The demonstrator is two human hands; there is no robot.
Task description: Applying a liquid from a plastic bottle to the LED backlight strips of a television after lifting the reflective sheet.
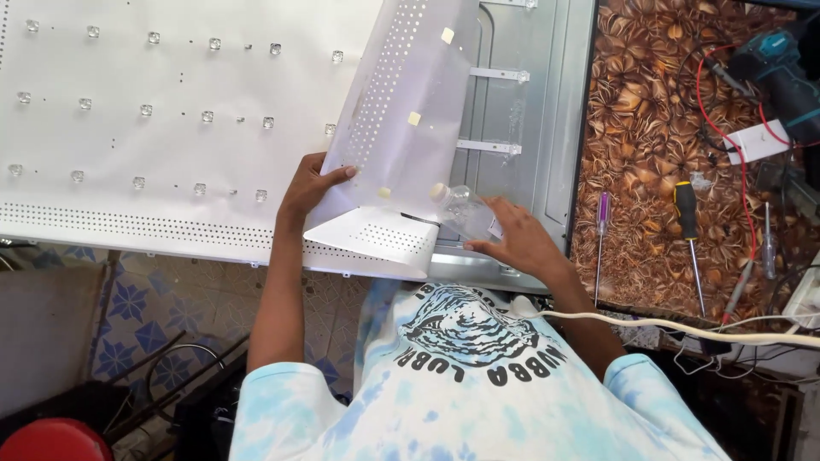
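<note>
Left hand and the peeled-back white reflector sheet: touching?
Touching. The head view shows the left hand with fingers pressed flat on the lifted edge of the white reflector sheet, no gap.

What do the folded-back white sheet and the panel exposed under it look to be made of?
White sheet: likely thin plastic film, matte; it bends in a smooth curl under the left hand and is punched with small holes. Exposed panel: seemingly sheet metal, dull grey sheen with pressed ribs; the right hand rests there.

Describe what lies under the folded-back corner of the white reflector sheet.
Lifted by the left hand, the white reflector sheet exposes a grey metal back panel with pale strips. The right hand rests there. Everything under the flat part stays hidden.
</note>
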